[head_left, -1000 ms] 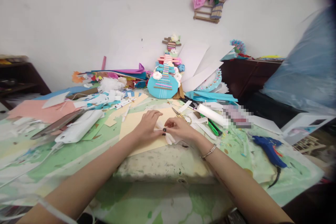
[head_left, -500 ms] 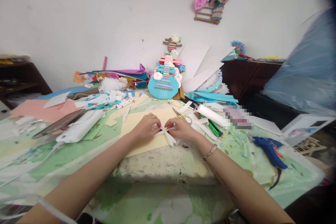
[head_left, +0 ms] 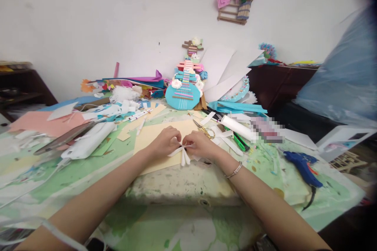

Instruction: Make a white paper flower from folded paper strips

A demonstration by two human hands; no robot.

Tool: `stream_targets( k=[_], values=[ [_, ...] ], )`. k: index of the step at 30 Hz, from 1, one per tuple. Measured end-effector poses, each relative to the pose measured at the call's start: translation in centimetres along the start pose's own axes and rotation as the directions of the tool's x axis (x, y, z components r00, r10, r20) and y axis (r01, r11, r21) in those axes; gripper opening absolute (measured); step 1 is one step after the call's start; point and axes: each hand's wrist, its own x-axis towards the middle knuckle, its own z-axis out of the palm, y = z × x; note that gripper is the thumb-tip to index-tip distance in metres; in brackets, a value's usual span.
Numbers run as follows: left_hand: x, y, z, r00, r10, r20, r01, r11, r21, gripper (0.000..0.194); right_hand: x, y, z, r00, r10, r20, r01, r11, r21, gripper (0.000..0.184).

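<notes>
At the near right part of a cream sheet (head_left: 144, 138) on a green-patterned table (head_left: 265, 188), a white paper piece (head_left: 184, 158) is held up between two hands. Its middle looks gathered, and its folded loops fan out below. A second ago the loops slanted to the right and the left fingers were stretched out; now the loops point straight toward the person, and those fingers are curled in. This seems to give the work a firmer pinch from both sides.

The left hand (head_left: 165, 141), above the sheet, pinches narrowly at the left of the gathered middle. The right hand (head_left: 202, 144), at the sheet's right edge, pinches the other side. Fingertips hide the exact grip.

By the sheet's far right corner lie gold-handled scissors (head_left: 204, 128). Farther right come white paper strips (head_left: 226, 135), a white roll (head_left: 237, 127) and a green cutter (head_left: 240, 141); the scissors and strips crowd the right hand. Well right of the sheet rests a blue glue gun (head_left: 303, 166). Left of it is a white power strip (head_left: 88, 141). Beyond it, a blue guitar-shaped craft (head_left: 182, 98) stands against the wall.
</notes>
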Motion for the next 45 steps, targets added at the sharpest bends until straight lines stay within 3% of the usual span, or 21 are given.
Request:
stream_targets(
  k=[5,11,17,23,30,35,45],
  values=[
    [0.1,0.9,-0.9,1.000,0.006,0.015,-0.005,0.999,-0.038,0.005,0.1,-0.2,0.2,0.998,-0.061,-0.035,0.058,0.996,-0.073,0.004],
    [0.2,1.1,-1.7,0.987,0.076,0.138,-0.067,0.995,-0.069,0.017,0.2,-0.8,0.3,0.998,-0.039,0.057,0.042,0.997,-0.058,0.006],
    [-0.1,1.1,-1.9,0.985,0.034,0.170,-0.033,0.999,-0.012,0.011,0.2,-0.5,0.2,0.997,-0.034,0.069,0.036,0.999,-0.033,0.007],
    [-0.2,1.2,-1.3,0.987,0.049,0.151,-0.055,0.998,0.037,0.013,0.4,-0.2,0.4,0.997,-0.037,0.062,0.035,0.999,0.029,0.011],
    [-0.1,0.6,-0.6,0.993,0.051,0.108,-0.056,0.998,0.043,0.021,0.5,-0.5,0.5,0.997,0.076,0.006,-0.076,0.993,0.091,0.010],
    [0.0,0.2,-0.4,0.990,0.084,0.115,-0.083,0.996,-0.018,0.017,0.4,-0.6,0.6,0.998,0.065,-0.021,-0.061,0.989,0.138,0.003],
    [-0.1,0.7,-0.4,0.983,0.124,0.134,-0.113,0.990,-0.088,0.022,0.3,-0.5,0.8,1.000,-0.020,0.001,0.020,0.988,0.152,0.011]
  ],
)
